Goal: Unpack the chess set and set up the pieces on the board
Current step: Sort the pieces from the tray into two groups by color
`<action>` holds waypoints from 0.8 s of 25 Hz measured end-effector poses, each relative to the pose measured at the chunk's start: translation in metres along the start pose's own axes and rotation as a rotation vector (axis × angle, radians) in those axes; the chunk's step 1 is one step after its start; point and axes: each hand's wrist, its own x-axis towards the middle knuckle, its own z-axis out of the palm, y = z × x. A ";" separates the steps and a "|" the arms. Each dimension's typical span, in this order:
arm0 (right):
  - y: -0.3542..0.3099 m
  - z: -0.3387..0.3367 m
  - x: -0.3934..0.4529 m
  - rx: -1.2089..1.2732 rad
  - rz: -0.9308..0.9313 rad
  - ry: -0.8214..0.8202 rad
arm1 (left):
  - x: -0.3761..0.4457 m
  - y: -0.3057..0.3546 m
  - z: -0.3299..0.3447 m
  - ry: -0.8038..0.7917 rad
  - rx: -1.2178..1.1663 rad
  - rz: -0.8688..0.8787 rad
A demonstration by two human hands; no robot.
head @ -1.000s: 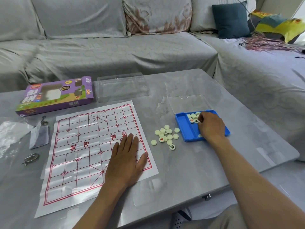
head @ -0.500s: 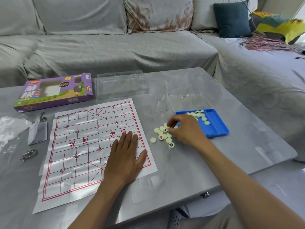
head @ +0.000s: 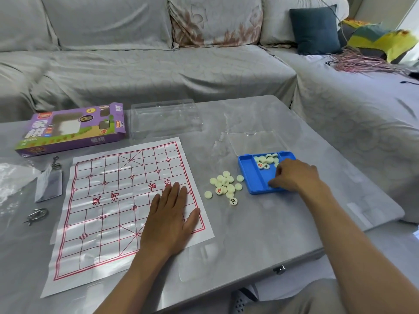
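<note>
Right grip [head: 294, 175], fingers curled into the blue tray [head: 251, 175], contents unseen; left hand [head: 169, 219] flat on board [head: 108, 200].

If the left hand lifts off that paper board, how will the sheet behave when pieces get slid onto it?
The paper board looks thin and glossy, with crease lines, so it probably slides or buckles on the smooth table. The left hand lies flat on it, likely pinning it. Lifted by one edge, it would probably flop.

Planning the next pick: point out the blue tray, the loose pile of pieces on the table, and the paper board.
blue tray [head: 250, 175]: head view, bare floor of its left compartment.
pile of pieces [head: 225, 185]: head view, middle of the cluster.
paper board [head: 108, 200]: head view, its river band.
</note>
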 end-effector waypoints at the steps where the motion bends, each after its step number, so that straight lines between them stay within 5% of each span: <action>1: 0.001 0.005 0.004 0.019 -0.019 -0.044 | 0.000 0.000 0.000 -0.002 -0.004 0.000; 8: -0.004 0.034 0.017 0.413 -0.192 0.271 | -0.001 0.000 -0.001 -0.007 0.010 -0.003; 20: -0.016 0.039 0.020 0.371 -0.285 0.406 | 0.000 0.001 0.000 0.005 -0.029 0.002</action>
